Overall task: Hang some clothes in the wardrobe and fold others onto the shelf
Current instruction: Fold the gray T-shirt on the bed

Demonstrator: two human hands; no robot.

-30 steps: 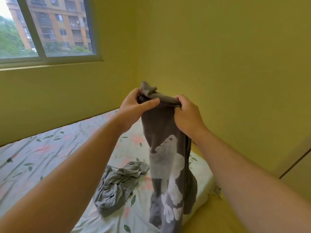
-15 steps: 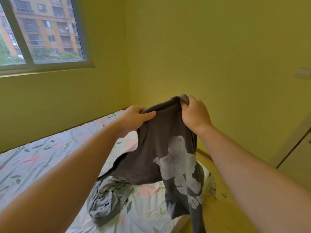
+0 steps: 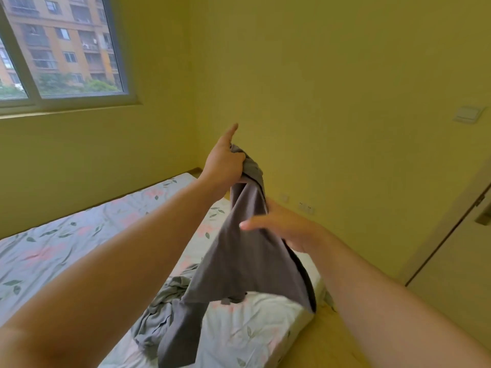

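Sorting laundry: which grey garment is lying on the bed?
The lighter grey crumpled garment; the darker grey T-shirt hangs from the left hand.

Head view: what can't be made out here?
All head view.
1. Right hand: fingers hidden behind the dark grey cloth garment the left hand grips; grasp unclear.
2. Crumpled light grey garment on the floral-sheeted bed: partly covered by the dark one; type unclear.
3. Metal door handle: cut off by right edge.
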